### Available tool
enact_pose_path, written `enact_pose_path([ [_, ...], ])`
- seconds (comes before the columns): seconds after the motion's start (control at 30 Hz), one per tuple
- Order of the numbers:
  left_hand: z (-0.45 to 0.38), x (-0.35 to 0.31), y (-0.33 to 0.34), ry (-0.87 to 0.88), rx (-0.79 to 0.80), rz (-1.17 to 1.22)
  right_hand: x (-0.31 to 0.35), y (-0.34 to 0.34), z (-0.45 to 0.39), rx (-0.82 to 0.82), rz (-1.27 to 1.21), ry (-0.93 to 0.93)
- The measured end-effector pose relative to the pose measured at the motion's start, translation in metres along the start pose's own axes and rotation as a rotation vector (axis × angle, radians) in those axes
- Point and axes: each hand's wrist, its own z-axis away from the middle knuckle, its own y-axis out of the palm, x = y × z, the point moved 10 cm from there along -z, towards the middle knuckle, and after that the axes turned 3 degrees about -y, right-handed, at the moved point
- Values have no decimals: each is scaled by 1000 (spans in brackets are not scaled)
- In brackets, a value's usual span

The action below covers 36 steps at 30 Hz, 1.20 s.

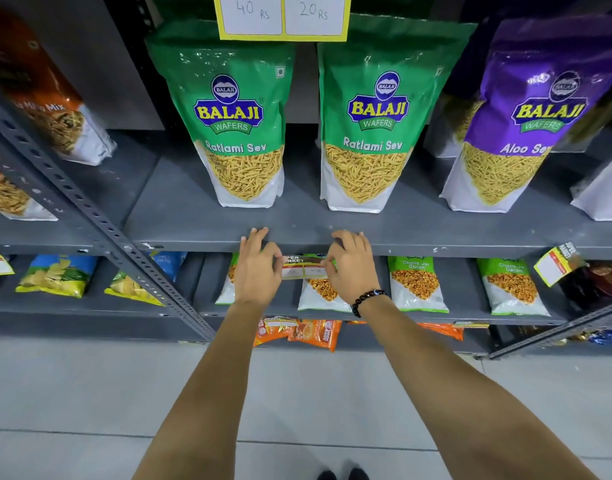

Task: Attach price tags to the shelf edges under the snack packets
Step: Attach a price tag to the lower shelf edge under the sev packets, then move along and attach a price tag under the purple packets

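Observation:
A price tag (304, 267) with a dark header and white boxes hangs at the front edge of the grey shelf (436, 249), below two green Ratlami Sev packets (233, 119) (372, 121). My left hand (258, 268) pinches the tag's left end, fingertips resting on the shelf lip. My right hand (349, 265), with a black bead bracelet on the wrist, pinches the tag's right end. The tag's ends are hidden by my fingers.
A purple Aloo Sev packet (519, 116) stands to the right. Another tag (559, 263) hangs tilted from the shelf edge far right. A yellow-bordered card (284, 15) reading 40 Rs and 20 Rs hangs above. Lower shelves hold small snack packets. A perforated upright (90, 209) runs on the left.

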Motion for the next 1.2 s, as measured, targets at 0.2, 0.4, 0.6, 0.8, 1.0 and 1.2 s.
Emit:
enact_pose_path([
  [0.2, -2, -7, -12, -7, -17, -54, -4, -2, -9, -31, 3, 70],
  [0.4, -9, -13, -23, -16, -4, -107, -5, -6, -13, -32, -16, 119],
  [0.6, -11, -15, -22, -29, 1, -152, -5, -5, -13, -51, -17, 151],
  [0.8, -11, -16, -17, -38, -9, -211, -6, -4, -11, -82, -46, 191],
  [1.0, -13, -13, -14, -80, -16, -159, -6, -6, -10, -136, -62, 193],
  [1.2, -17, -17, -8, -123, 9, -216, -5, 0, -16, -117, 16, 200],
])
